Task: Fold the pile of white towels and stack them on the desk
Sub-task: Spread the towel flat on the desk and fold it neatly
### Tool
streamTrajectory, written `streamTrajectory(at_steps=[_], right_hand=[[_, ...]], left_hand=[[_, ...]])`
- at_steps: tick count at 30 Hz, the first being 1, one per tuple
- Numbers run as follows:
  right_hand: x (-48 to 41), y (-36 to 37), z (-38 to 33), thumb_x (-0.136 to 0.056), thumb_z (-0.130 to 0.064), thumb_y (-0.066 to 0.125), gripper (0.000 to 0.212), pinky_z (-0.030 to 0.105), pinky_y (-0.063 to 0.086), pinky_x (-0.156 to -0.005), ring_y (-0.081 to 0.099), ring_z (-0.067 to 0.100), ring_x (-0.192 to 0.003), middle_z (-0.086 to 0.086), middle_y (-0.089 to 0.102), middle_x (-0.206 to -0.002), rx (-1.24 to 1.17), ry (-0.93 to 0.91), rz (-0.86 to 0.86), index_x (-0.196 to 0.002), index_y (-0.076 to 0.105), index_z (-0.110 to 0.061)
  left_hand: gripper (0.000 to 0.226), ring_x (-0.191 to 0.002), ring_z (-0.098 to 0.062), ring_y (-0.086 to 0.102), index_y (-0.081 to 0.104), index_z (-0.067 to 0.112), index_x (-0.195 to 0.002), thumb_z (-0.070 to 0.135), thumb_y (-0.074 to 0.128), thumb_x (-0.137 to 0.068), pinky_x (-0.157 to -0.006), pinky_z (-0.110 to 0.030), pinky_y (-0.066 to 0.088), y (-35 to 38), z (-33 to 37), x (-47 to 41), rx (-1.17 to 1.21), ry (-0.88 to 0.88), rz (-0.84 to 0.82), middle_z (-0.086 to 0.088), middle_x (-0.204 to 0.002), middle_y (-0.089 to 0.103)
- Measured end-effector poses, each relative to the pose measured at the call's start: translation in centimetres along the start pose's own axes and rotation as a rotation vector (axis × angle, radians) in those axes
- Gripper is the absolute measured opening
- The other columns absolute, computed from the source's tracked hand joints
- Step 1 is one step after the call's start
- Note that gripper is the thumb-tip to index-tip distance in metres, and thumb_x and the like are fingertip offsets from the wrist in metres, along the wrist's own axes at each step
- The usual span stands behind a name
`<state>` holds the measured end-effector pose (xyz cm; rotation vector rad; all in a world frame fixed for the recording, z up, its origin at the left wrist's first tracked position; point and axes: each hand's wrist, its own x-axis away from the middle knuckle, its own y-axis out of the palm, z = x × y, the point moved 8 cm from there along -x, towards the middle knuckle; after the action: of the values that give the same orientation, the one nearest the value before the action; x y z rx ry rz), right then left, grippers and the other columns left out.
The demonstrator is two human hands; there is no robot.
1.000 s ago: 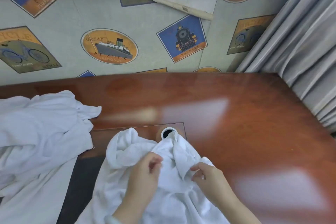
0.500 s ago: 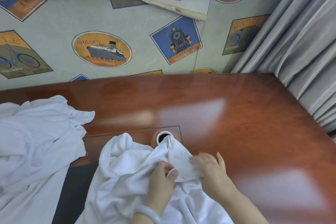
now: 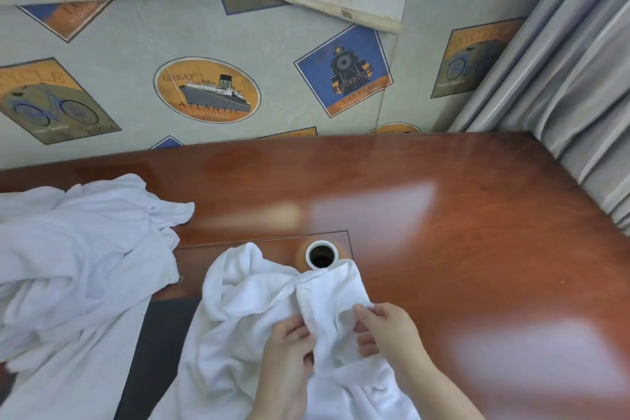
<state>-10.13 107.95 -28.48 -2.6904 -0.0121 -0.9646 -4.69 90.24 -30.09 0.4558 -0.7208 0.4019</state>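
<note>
Towel (image 3: 245, 303) lies crumpled at the near edge of the desk (image 3: 460, 215), its far tip at the cable hole (image 3: 321, 254), and its hemmed edge runs from that hole straight back toward the person. The left hand (image 3: 289, 348) and the right hand (image 3: 392, 334) both pinch this hem with curled fingers, close together, one on each side of it. Probably the hands must next slide apart along the hem to find corners; the unfolded pile (image 3: 78, 249) lies well to the left.

White towels (image 3: 85, 249) on reddish-brown desk (image 3: 460, 215); grey striped curtain (image 3: 579, 78).
</note>
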Motion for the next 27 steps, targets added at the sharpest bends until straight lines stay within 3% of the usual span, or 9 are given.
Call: streamTrajectory(at_steps=[4,7,11,14,16,18,22,25,27], right_hand=[[-1.1,1.7,-1.2,-0.088,-0.025,0.072,0.024,0.024,0.039,-0.046,0.044,0.016,-0.047,0.003,0.056,-0.059,-0.011,0.086,-0.055,-0.077,0.058,-0.008],[-0.4,-0.6,-6.5,-0.082,-0.013,0.068,0.015,0.038,0.052,-0.059,0.048,0.018,-0.056,0.001,0.056,-0.063,0.028,-0.130,0.095,-0.074,0.056,-0.010],[6.0,-6.9,-19.2,-0.084,-0.012,0.063,0.012,0.014,0.037,-0.047,0.047,0.004,-0.055,-0.008,0.060,-0.065,0.045,-0.635,0.375,-0.081,0.060,-0.022],[9.8,-7.4,-24.5,-0.086,-0.011,0.065,0.017,0.012,0.033,-0.046,0.044,0.005,-0.050,-0.009,0.058,-0.060,0.035,-0.850,0.290,-0.087,0.062,-0.028],[9.9,-5.1,-24.6,-0.089,-0.007,0.061,0.022,0.017,0.032,-0.046,0.037,0.008,-0.050,0.004,0.055,-0.058,0.136,-0.827,0.109,-0.084,0.066,-0.028],[9.3,-3.7,-22.9,-0.089,-0.004,0.059,0.026,0.022,0.036,-0.052,0.044,0.012,-0.057,0.016,0.064,-0.072,0.203,-0.735,-0.016,-0.079,0.069,-0.026],[8.9,-3.2,-18.7,-0.084,-0.009,0.074,0.018,0.016,0.048,-0.072,0.065,0.011,-0.078,-0.004,0.074,-0.084,0.047,-0.551,-0.259,-0.094,0.074,-0.024],[8.5,-3.5,-16.1,-0.072,-0.004,0.081,0.034,0.020,0.049,-0.068,0.063,0.009,-0.072,-0.007,0.069,-0.076,0.186,-0.563,-0.200,-0.094,0.068,-0.027],[8.5,-3.9,-15.3,-0.074,-0.005,0.077,0.027,0.024,0.047,-0.066,0.061,0.019,-0.072,0.000,0.069,-0.079,0.250,-0.634,-0.116,-0.087,0.067,-0.027]], left_hand=[[0.037,-0.083,-0.030,0.057,0.072,0.000,-0.102,-0.014,0.054,-0.073,-0.064,-0.031,0.042,1.9,0.8,1.1,-0.075,-0.031,-0.136,-0.022,-0.094,0.066],[0.021,-0.089,-0.029,0.068,0.072,0.000,-0.102,-0.003,0.056,-0.089,-0.074,-0.036,0.052,3.8,3.8,2.8,0.027,0.042,-0.189,-0.022,-0.102,0.072],[0.016,-0.077,-0.024,0.063,0.068,0.001,-0.090,0.007,0.056,-0.097,-0.073,-0.039,0.051,3.9,12.8,6.3,-0.016,0.444,0.044,-0.015,-0.083,0.069],[0.013,-0.068,-0.023,0.060,0.065,0.009,-0.085,0.014,0.059,-0.095,-0.063,-0.039,0.050,5.9,18.4,10.4,-0.278,0.765,0.142,-0.009,-0.074,0.065],[0.007,-0.069,-0.016,0.066,0.066,0.016,-0.089,0.013,0.062,-0.094,-0.062,-0.034,0.054,8.6,18.6,11.7,-0.402,0.785,0.034,-0.003,-0.077,0.069],[0.011,-0.070,-0.017,0.071,0.065,0.018,-0.099,0.008,0.063,-0.093,-0.070,-0.040,0.060,10.1,16.5,11.2,-0.426,0.675,-0.086,-0.004,-0.085,0.072],[0.036,-0.083,-0.019,0.073,0.065,0.015,-0.113,-0.011,0.058,-0.088,-0.085,-0.046,0.058,9.7,12.9,9.4,-0.381,0.561,-0.187,-0.007,-0.095,0.074],[0.047,-0.101,-0.018,0.070,0.071,0.012,-0.110,-0.011,0.051,-0.075,-0.089,-0.029,0.056,10.6,11.4,9.6,-0.325,0.545,-0.408,-0.002,-0.103,0.075],[0.059,-0.107,-0.016,0.068,0.077,0.024,-0.106,-0.004,0.043,-0.067,-0.091,-0.027,0.053,11.3,11.1,10.1,-0.372,0.582,-0.504,0.002,-0.112,0.073]])
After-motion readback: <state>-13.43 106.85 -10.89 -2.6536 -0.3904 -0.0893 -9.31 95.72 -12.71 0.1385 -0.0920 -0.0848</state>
